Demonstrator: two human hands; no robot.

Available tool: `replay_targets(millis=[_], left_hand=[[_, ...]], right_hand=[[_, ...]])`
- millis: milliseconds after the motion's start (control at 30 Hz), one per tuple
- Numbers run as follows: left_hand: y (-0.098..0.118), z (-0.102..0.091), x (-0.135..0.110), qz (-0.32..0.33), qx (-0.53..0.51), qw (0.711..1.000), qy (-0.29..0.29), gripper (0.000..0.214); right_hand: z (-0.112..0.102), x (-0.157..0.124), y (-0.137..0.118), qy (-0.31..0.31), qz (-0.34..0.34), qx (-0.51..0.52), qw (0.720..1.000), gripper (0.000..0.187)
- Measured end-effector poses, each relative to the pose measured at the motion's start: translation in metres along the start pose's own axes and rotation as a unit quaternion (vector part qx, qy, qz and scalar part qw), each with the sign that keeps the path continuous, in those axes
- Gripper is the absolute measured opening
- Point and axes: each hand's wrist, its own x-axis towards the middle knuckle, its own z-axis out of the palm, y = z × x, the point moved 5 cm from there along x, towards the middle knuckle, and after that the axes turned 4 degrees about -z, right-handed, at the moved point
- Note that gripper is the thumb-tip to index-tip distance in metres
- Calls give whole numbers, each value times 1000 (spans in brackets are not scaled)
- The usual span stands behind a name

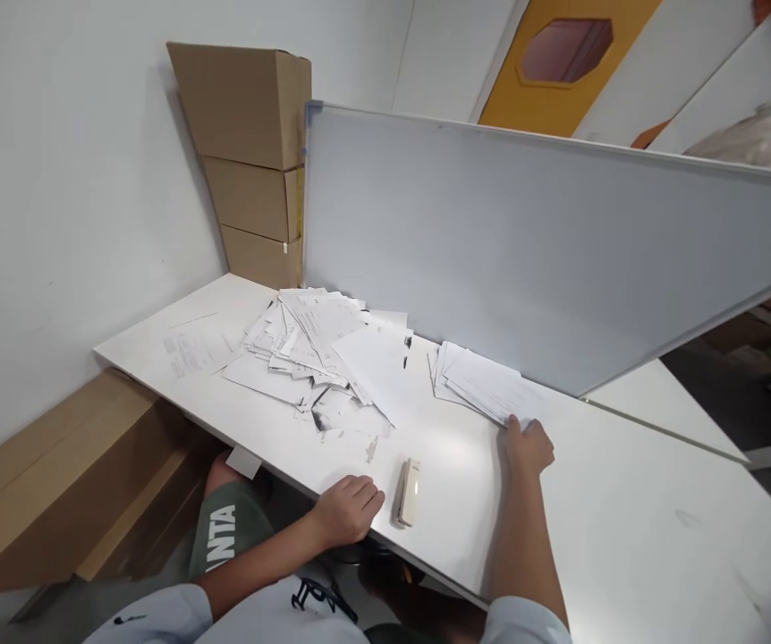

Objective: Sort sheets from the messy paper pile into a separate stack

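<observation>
My right hand (529, 444) is closed at the near corner of a small stack of paper sheets (483, 383), which lies against the foot of the whiteboard. Thumb and fingers pinch the edge of the paper. My left hand (351, 510) rests at the front edge of the table with its fingers curled in, and nothing shows in it. Just to its right a beige stapler (408, 492) lies on the tabletop, touched by neither hand. A large messy pile of printed papers (322, 344) spreads over the table farther to the left.
A whiteboard (526, 241) stands along the back of the white table (593, 501). Stacked cardboard boxes (244, 107) rise at the back left corner. More cardboard (56, 465) leans below the table's left edge. A white slip (244, 462) sticks out near my leg.
</observation>
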Motion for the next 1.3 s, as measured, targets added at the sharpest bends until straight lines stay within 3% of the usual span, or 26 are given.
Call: replay_targets(millis=[167,267,367,467,600,1033,1167,1300], left_hand=[[-11,5,9,-20,15,1000,12,26],[-21,8,20,-33,25,999,1,25],[-42,7,53,-43,47,998,-19,33],[-72,9,99,-48,168,982,-66,55],[-99,18,136,-15,175,978,-110,29],[-95,32,121,-21,158,984,-75,35],[-101,41,121,-35,129,986,-97,42],[-103,42,119,-55,121,986,-96,40]], right_hand=[[8,13,-1,-26,-5,-15,1000,61],[7,5,-8,28,-63,1,998,62],[0,-25,-23,104,-188,18,976,61],[-5,-61,-35,102,-287,53,951,55],[-12,-89,-34,98,-272,95,953,52],[-1,-113,-43,-53,-233,132,962,50],[2,-107,-37,-67,-202,131,968,49],[2,-107,-36,-60,-212,126,967,46]])
